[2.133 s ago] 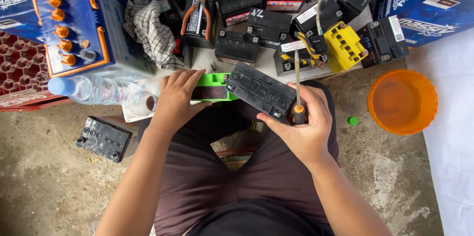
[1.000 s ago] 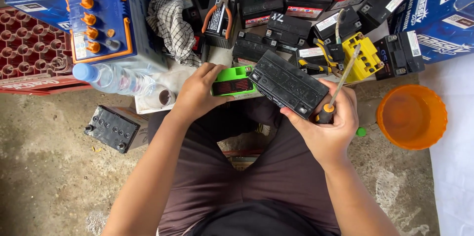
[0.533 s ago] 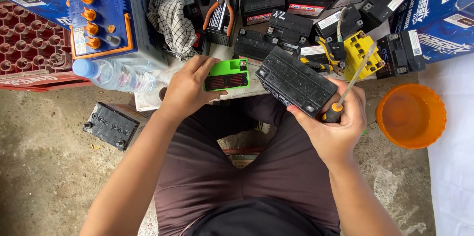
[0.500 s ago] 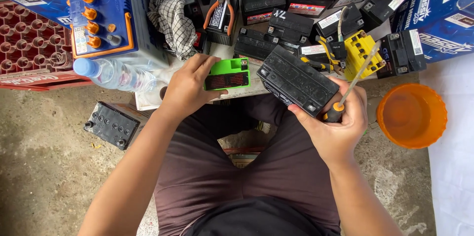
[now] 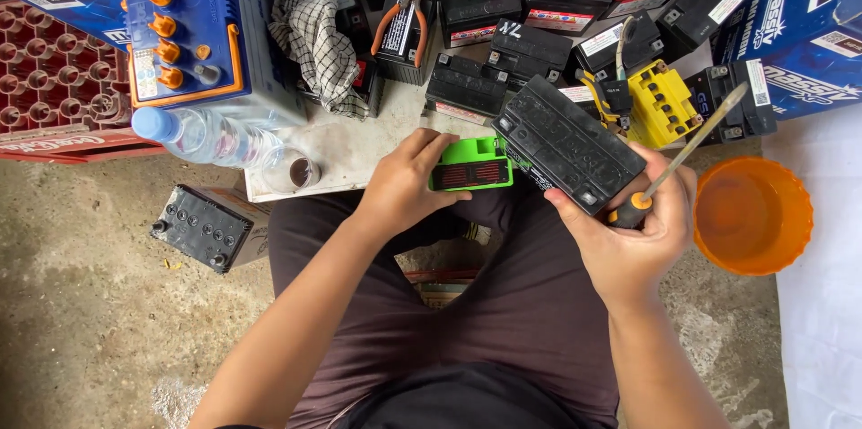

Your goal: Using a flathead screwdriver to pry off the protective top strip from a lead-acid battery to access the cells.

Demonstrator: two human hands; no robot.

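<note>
Black battery (image 5: 567, 144) tilted; green device (image 5: 471, 164) flat

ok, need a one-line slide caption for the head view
Left hand holds a green tester; right hand grips a black battery and a screwdriver.

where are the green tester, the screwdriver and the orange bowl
green tester (image 5: 471, 165), head view, on its dark front panel
screwdriver (image 5: 691, 149), head view, on its metal shaft
orange bowl (image 5: 752, 214), head view, on its inside bottom
</note>
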